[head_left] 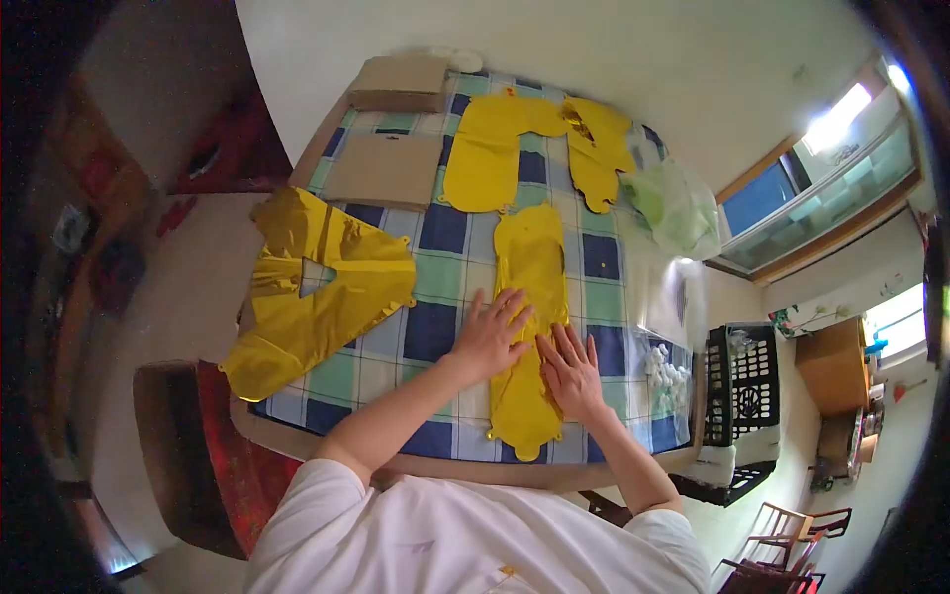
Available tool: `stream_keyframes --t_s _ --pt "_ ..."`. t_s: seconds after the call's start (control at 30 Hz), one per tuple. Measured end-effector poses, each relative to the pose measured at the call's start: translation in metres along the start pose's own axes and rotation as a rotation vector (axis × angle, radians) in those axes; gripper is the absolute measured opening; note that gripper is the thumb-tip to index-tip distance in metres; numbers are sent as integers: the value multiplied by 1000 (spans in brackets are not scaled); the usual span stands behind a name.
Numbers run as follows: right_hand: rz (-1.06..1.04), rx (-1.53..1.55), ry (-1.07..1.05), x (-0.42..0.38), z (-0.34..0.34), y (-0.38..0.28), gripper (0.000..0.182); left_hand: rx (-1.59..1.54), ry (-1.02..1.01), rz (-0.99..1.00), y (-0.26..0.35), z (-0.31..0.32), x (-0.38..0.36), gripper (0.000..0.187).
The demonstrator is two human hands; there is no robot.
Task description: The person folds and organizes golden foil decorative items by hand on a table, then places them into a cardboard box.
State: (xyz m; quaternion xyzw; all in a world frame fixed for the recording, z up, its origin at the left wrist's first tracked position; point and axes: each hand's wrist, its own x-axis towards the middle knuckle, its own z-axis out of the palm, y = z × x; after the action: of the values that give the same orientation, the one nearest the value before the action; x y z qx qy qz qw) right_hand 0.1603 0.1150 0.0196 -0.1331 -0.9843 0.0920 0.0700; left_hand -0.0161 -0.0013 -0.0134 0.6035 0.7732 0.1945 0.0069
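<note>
A long, flat gold foil balloon (529, 247) lies lengthwise on the checked tablecloth in front of me. My left hand (490, 339) rests on its left side with the fingers spread. Flat against its right edge lies my right hand (571, 372), fingers stretched out. Neither hand grips anything. To the left is a creased gold foil balloon shaped like a letter A (341, 327). Another deflated gold foil balloon (485, 148) is spread at the far side, its right part (599, 148) wrinkled and shiny.
Flat cardboard (386, 168) and a cardboard box (401, 84) lie at the back left. Clear plastic bags (673, 208) and a bag of small white pieces (665, 376) line the table's right side. A black crate (740, 386) stands beyond that edge.
</note>
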Motion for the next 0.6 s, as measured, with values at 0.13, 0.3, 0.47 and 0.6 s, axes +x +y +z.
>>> stream_keyframes --t_s 0.13,0.3,0.47,0.6 --pt "18 6 -11 -23 -2 -7 46 -1 -23 4 1 -3 1 64" --pt "-17 -8 -43 -49 -2 -10 49 -47 -59 -13 0 -6 2 64" --pt "138 490 415 -63 4 5 47 -294 327 45 -37 -31 19 70" --pt "341 481 428 -66 10 13 44 -83 266 -327 -120 -122 41 58"
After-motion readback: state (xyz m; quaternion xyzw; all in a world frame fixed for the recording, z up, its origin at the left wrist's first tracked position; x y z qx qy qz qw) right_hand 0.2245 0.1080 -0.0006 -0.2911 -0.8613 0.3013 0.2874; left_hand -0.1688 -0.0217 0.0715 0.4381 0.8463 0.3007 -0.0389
